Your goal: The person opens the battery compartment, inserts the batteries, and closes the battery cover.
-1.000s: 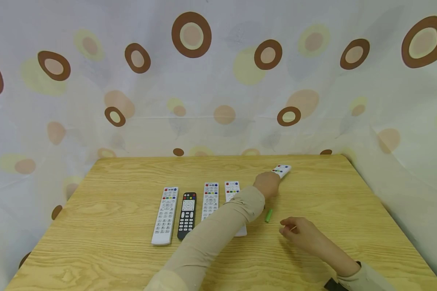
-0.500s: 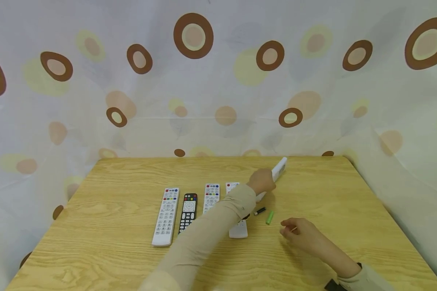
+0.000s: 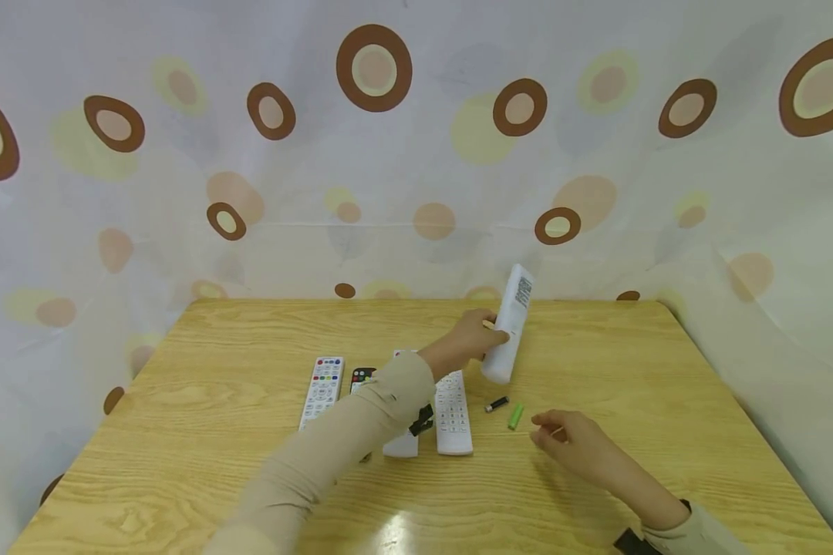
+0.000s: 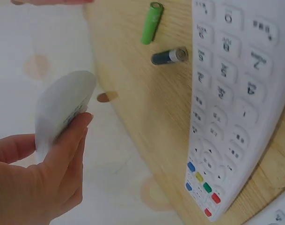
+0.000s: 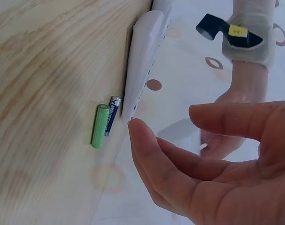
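Note:
My left hand [image 3: 467, 339] grips a white remote control [image 3: 516, 312] by its side, thumb on one face. The remote is raised off the table and tilted, its back with a printed label toward the head camera. In the left wrist view, the remote [image 4: 62, 101] stands up from between thumb and fingers. My right hand [image 3: 576, 447] stays low over the table at the right, fingers loosely bent, holding nothing; its palm side [image 5: 212, 183] shows in the right wrist view. Between the hands lie a green battery [image 3: 515, 416] and a dark battery [image 3: 497, 404], apart from both.
A row of remotes lies left of the batteries: a white one [image 3: 454, 424], another white one [image 3: 401, 447], a black one [image 3: 362, 377] and a white one [image 3: 322, 389]. My left sleeve covers parts of them. A patterned curtain [image 3: 430, 154] hangs behind the wooden table [image 3: 597, 347].
My left hand has lifted the white remote off the table, turned its back into view and drawn it leftward. The dark battery has come into view. My right hand has barely moved.

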`<control>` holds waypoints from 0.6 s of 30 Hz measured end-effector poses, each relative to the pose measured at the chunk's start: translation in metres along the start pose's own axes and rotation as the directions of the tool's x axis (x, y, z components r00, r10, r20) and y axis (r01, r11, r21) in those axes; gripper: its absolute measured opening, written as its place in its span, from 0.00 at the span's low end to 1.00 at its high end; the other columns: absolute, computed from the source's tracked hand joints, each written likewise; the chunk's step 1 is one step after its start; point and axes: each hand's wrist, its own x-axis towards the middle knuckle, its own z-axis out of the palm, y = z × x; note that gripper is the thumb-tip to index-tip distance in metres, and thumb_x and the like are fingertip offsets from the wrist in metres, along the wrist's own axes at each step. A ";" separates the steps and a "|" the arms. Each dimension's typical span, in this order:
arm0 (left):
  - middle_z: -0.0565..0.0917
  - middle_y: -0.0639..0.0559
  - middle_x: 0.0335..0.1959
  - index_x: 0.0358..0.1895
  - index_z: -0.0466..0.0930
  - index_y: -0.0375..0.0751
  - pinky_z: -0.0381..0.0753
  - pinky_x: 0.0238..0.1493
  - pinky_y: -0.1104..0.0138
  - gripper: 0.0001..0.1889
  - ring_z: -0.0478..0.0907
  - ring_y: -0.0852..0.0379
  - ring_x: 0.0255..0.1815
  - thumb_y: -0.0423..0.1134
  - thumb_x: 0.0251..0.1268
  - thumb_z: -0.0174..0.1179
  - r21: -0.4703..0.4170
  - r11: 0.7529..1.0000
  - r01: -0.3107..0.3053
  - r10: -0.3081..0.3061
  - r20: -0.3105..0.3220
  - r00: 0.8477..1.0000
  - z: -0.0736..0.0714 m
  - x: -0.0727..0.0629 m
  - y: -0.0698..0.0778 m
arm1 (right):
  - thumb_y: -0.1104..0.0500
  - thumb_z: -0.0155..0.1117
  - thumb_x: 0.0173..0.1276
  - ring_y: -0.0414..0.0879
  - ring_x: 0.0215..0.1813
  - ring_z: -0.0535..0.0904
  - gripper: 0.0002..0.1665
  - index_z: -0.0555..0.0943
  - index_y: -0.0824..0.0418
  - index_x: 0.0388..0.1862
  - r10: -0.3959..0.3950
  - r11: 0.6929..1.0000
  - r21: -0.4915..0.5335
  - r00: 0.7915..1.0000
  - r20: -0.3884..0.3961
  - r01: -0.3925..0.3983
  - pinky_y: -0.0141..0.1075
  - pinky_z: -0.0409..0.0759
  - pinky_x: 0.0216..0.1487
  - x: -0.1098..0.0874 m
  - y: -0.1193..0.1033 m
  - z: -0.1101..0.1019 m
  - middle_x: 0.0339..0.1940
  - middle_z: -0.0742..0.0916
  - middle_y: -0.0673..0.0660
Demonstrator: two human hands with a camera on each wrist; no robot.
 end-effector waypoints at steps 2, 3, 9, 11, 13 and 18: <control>0.78 0.40 0.46 0.57 0.71 0.32 0.83 0.44 0.53 0.17 0.79 0.45 0.47 0.32 0.68 0.57 -0.100 0.995 0.016 -0.015 0.015 1.000 -0.004 -0.012 0.004 | 0.62 0.58 0.72 0.47 0.38 0.80 0.21 0.75 0.80 0.52 -0.015 1.000 -0.010 1.000 -0.009 0.015 0.33 0.79 0.33 0.000 -0.001 0.000 0.40 0.85 0.60; 0.78 0.39 0.47 0.58 0.70 0.32 0.83 0.45 0.53 0.17 0.78 0.45 0.48 0.31 0.68 0.57 -0.150 0.989 0.020 -0.017 0.024 1.000 -0.006 -0.018 0.005 | 0.62 0.58 0.72 0.48 0.38 0.80 0.21 0.75 0.80 0.52 -0.022 1.000 -0.012 1.000 -0.013 0.022 0.33 0.79 0.33 0.001 -0.001 0.000 0.40 0.85 0.60; 0.79 0.40 0.51 0.62 0.68 0.34 0.82 0.48 0.55 0.21 0.78 0.47 0.50 0.32 0.69 0.57 -0.334 0.941 0.054 -0.035 0.063 0.997 -0.016 -0.051 0.009 | 0.62 0.58 0.71 0.49 0.39 0.80 0.21 0.75 0.80 0.53 -0.023 1.000 0.013 1.000 -0.015 0.023 0.32 0.80 0.34 0.000 -0.006 -0.002 0.40 0.85 0.60; 0.79 0.42 0.51 0.63 0.68 0.35 0.81 0.49 0.57 0.21 0.78 0.48 0.50 0.33 0.69 0.57 -0.354 0.933 0.066 -0.040 0.081 0.996 -0.020 -0.060 0.008 | 0.62 0.57 0.72 0.48 0.39 0.80 0.21 0.74 0.81 0.53 -0.018 1.000 0.019 1.000 -0.011 0.019 0.32 0.80 0.34 0.000 -0.007 -0.003 0.40 0.84 0.60; 0.78 0.42 0.53 0.64 0.67 0.35 0.80 0.52 0.57 0.22 0.78 0.48 0.51 0.33 0.69 0.57 -0.371 0.926 0.067 -0.032 0.099 0.995 -0.024 -0.069 0.008 | 0.62 0.57 0.72 0.48 0.39 0.80 0.21 0.74 0.80 0.53 -0.018 1.000 0.021 1.000 -0.007 0.018 0.32 0.80 0.34 0.000 -0.008 -0.004 0.40 0.84 0.59; 0.77 0.42 0.56 0.66 0.66 0.35 0.76 0.59 0.58 0.23 0.77 0.49 0.55 0.34 0.70 0.57 -0.404 0.914 0.030 0.025 0.129 0.991 -0.035 -0.091 0.004 | 0.60 0.57 0.72 0.48 0.39 0.80 0.23 0.74 0.80 0.54 -0.020 0.999 0.032 1.000 -0.005 0.021 0.34 0.81 0.35 -0.001 -0.009 -0.006 0.41 0.84 0.60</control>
